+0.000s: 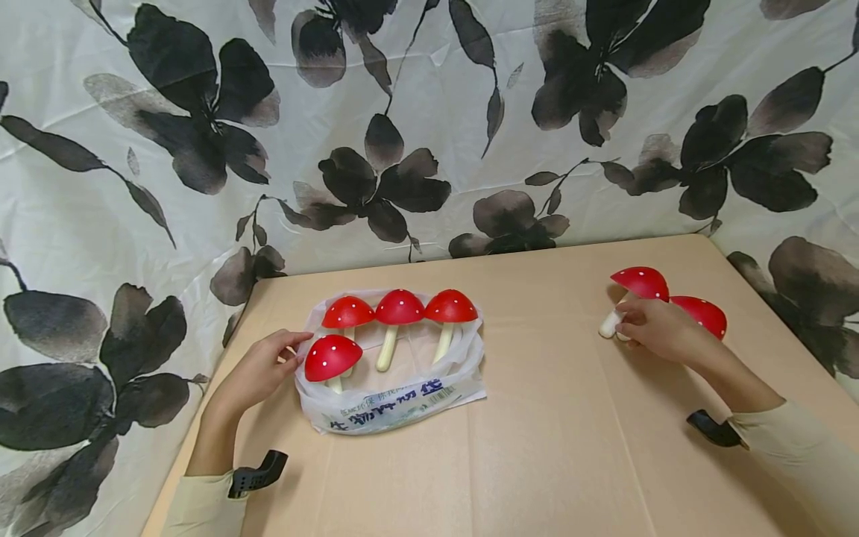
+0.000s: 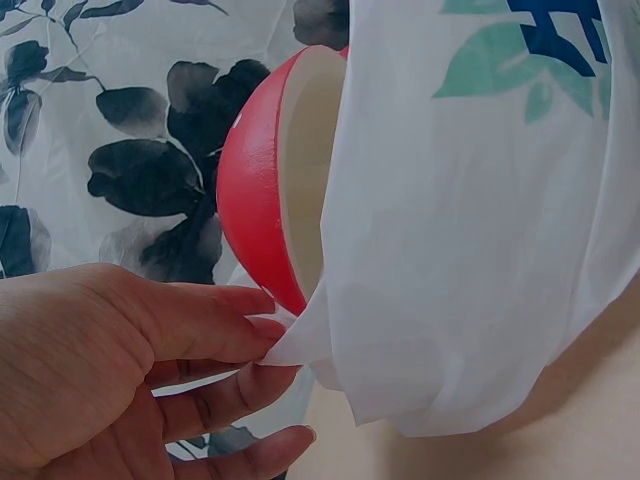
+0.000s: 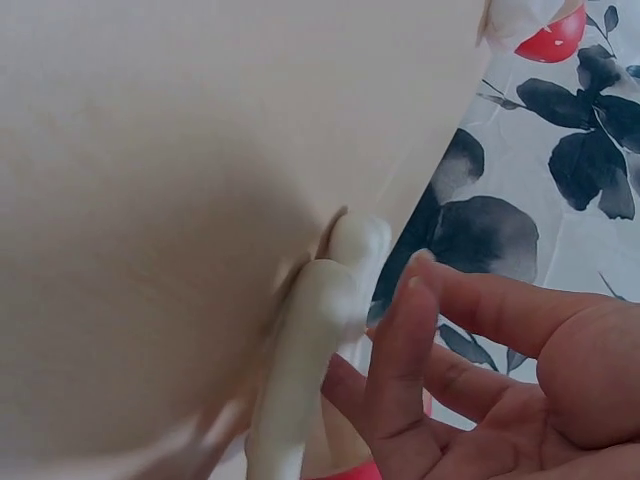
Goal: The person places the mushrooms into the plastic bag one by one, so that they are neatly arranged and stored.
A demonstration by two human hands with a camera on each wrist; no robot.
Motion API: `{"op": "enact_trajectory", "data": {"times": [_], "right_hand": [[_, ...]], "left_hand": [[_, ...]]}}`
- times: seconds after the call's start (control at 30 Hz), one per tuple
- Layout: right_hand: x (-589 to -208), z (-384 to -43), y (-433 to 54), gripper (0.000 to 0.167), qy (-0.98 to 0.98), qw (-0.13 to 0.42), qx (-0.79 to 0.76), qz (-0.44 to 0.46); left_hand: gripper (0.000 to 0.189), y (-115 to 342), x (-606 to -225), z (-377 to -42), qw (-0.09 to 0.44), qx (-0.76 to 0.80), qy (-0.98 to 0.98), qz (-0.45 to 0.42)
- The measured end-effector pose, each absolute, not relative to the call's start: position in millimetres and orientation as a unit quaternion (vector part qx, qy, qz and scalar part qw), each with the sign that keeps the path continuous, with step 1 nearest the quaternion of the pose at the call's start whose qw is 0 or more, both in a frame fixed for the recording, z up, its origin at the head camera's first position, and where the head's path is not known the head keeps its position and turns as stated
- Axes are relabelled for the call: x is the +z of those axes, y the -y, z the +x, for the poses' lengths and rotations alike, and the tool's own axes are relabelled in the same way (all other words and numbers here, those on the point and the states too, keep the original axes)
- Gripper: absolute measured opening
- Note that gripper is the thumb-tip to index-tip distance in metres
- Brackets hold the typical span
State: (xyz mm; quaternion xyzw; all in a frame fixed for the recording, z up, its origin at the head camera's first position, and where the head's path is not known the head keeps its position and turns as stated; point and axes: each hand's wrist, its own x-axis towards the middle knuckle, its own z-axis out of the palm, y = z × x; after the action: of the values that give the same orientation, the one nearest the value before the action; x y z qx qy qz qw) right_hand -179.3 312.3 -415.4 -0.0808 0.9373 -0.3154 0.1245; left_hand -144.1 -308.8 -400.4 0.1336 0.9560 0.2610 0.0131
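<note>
A white plastic bag [image 1: 396, 410] with printed characters lies on the left of the table, its mouth spread wide. Several toy mushrooms with red, white-dotted caps are in it, among them a front-left mushroom [image 1: 330, 358]. My left hand [image 1: 258, 373] pinches the bag's left edge, clearly seen in the left wrist view beside a red cap [image 2: 248, 180]. On the right, my right hand [image 1: 661, 332] is at the stems of two more mushrooms, a rear mushroom [image 1: 640, 282] and a right one [image 1: 703, 315]. In the right wrist view, thumb and fingers are bent beside the pale stems [image 3: 300, 370].
The light wood-coloured table [image 1: 537, 418] extends between the bag and the right-hand mushrooms. White cloth [image 1: 463, 194] with dark flowers hangs behind it and down both sides. A dark strap [image 1: 258, 473] is around each wrist.
</note>
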Motion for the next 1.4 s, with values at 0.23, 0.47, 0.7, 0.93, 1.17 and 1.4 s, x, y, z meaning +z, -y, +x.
{"op": "enact_trajectory", "data": {"times": [0.23,0.47,0.7,0.93,1.17,1.4], "right_hand": [[-421.1,-185.4,-308.5,0.061,-0.938,0.127,-0.314,-0.078],[-423.1,-192.8,-302.8,0.057,-0.95,0.104,-0.282,-0.09],[-424.2,-199.0,-304.9,0.058,-0.932,0.094,-0.342,-0.068],[-419.1,-200.9,-304.6,0.055,-0.922,0.096,-0.375,-0.027],[-416.5,-205.0,-301.7,0.049,-0.911,0.09,-0.403,-0.022],[-415.1,-208.6,-298.9,0.049,-0.892,0.108,-0.438,-0.028]], "left_hand": [[0.04,310.9,-403.3,-143.7,0.016,0.256,-0.958,0.128],[0.04,310.7,-403.0,-142.5,0.023,0.261,-0.958,0.121],[0.04,310.7,-402.5,-142.0,0.026,0.262,-0.957,0.118],[0.04,311.6,-401.0,-141.8,0.025,0.261,-0.958,0.118],[0.04,312.3,-401.0,-141.4,0.024,0.26,-0.958,0.116],[0.04,313.6,-401.2,-141.5,0.022,0.258,-0.959,0.117]]}}
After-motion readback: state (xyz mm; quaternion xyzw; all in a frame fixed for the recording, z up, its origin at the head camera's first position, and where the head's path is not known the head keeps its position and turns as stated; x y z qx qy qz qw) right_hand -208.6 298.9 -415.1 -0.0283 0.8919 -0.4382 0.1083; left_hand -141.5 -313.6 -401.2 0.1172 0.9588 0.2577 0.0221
